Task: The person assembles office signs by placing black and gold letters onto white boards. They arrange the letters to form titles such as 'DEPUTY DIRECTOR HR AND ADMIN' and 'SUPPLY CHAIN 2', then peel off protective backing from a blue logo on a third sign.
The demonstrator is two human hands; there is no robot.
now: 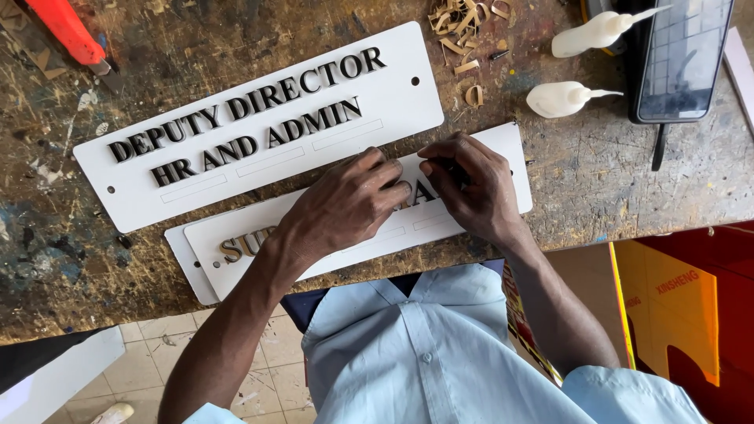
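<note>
Fingertip grip of both hands, left hand [345, 206] and right hand [471, 184], on white sign plate [259, 235].

Both hands [349, 206] [470, 184] palm-down, fingertips together.

Finished white sign plate [259, 126] lies mid-counter [589, 188]. Two white glue bottles [565, 98] and dark phone [682, 59] near far right corner; red cutter [71, 33] far left; wood shavings [463, 31].

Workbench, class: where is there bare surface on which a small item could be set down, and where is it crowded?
Bare bench lies left of the lower sign, and more right of it, below the phone. The middle is crowded: the upper sign, both hands. The top right holds two glue bottles and wood shavings.
</note>
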